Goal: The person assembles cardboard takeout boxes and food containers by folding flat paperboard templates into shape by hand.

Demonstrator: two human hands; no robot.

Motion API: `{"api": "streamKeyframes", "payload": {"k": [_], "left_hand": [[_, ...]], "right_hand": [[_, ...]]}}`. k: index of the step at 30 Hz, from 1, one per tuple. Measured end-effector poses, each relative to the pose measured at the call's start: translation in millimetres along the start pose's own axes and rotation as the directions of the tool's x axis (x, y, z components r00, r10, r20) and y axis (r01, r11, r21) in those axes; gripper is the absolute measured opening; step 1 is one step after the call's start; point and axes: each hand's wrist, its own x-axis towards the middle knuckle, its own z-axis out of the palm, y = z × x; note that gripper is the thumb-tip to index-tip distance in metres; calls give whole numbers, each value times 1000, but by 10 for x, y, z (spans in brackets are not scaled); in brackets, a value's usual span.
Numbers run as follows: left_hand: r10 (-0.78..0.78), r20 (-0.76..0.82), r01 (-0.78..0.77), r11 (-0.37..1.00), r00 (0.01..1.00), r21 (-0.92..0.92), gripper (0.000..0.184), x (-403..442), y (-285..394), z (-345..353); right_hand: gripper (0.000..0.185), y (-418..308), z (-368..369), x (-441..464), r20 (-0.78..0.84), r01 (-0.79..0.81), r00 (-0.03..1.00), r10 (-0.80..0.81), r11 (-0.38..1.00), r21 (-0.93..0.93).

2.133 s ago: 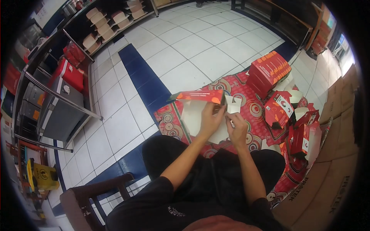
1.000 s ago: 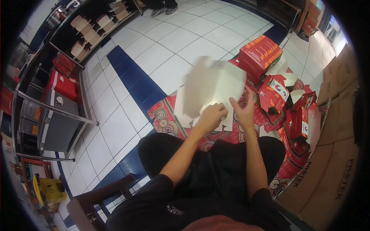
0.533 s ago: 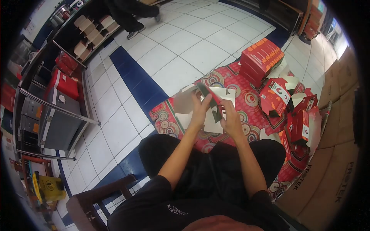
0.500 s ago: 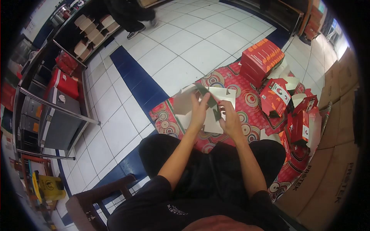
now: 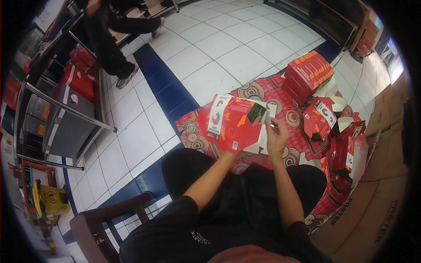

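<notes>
A red cardboard carton (image 5: 234, 122), partly folded, has its printed face turned up above the patterned cloth. My left hand (image 5: 233, 154) holds it from below, its fingers hidden behind the card. At the carton's right side my right hand (image 5: 277, 136) has its fingers curled against a pale flap edge. A dark green piece (image 5: 255, 115) shows in the carton's opening, close to the right fingertips. White card lies partly hidden beneath the carton.
A stack of red boxes (image 5: 309, 74) stands on the red patterned cloth (image 5: 263, 90). Loose red cartons (image 5: 319, 117) lie to its right. Brown cardboard boxes (image 5: 372, 193) line the right side. A person (image 5: 107, 41) walks at upper left, near a metal-framed rack (image 5: 72, 107).
The carton has turned over, from its white inside to its red printed face. My left hand has gone beneath it. The walking person has moved left and nearer.
</notes>
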Motion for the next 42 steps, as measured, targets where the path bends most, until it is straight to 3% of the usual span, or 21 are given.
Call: {"api": "streamKeyframes", "payload": {"k": [2,4,5,8,11,15,18,21,23,24,26,28,31,33,35,36,38,39,40,41,42], "left_hand": [[5,12,-4,993,1000,-115,33,67,148,-2],[-293,39,294,923,955,-250,27,87,209,13],[-291,42,292,923,956,-251,27,62,155,16],[98,-58,-85,974,993,208,23,42,41,-41],[-422,82,425,848,903,-317,23,222,278,-179],[-280,111,287,956,954,-57,25,174,225,-198],[-45,-89,47,999,995,11,28,234,118,-172],[-194,-25,191,978,981,-79,28,132,-22,-81],[-525,159,546,824,836,-154,25,86,64,-27],[-533,141,550,822,835,-147,25,60,19,72],[-479,56,459,791,876,-405,25,-9,-136,264],[-463,122,476,814,878,-333,26,-23,-134,159],[-10,-43,12,999,999,46,23,-79,-24,107],[-126,52,131,986,991,-102,24,-12,90,71],[-224,163,259,937,961,-235,24,25,98,41],[-148,174,181,964,974,-197,24,4,9,50],[-68,193,100,982,979,-161,25,92,-51,-26],[-142,341,161,987,929,-27,26,203,-29,-150],[-227,471,196,974,853,115,28,247,-37,-211],[-117,375,94,992,920,78,30,202,-38,-213],[-117,380,95,993,918,74,30,201,-25,-245]], "right_hand": [[17,-172,10,-10,21,123,992,-122,984,-125],[16,-215,12,-16,56,243,970,-237,939,-242],[21,-218,11,-4,45,264,964,-261,931,-252],[28,-171,-65,36,134,346,938,-319,885,-311],[31,-164,-98,37,256,421,903,-346,835,-354],[29,-178,-125,19,296,327,927,-232,885,-331],[27,-218,-178,94,388,407,880,-274,856,-318],[22,-275,-161,77,272,249,944,-188,946,-207],[20,-203,-118,58,230,235,955,-189,953,-192],[19,-164,-115,53,175,217,967,-183,955,-201],[16,-145,-114,40,167,242,963,-211,952,-190],[18,-214,-140,39,143,155,982,-120,950,-269],[20,-198,-116,32,158,143,982,-101,949,-282],[24,-132,-78,32,160,152,981,-109,945,-288],[31,-74,-14,42,143,-168,978,150,978,126],[31,16,-38,48,142,-169,978,152,978,123],[35,204,-139,84,408,-394,864,296,901,181],[35,188,-139,88,404,-396,865,299,900,181],[33,131,-124,100,297,-213,937,183,974,73],[32,74,-118,109,206,-33,978,45,998,-60],[32,-5,-128,125,202,-37,978,50,997,-64]]}}
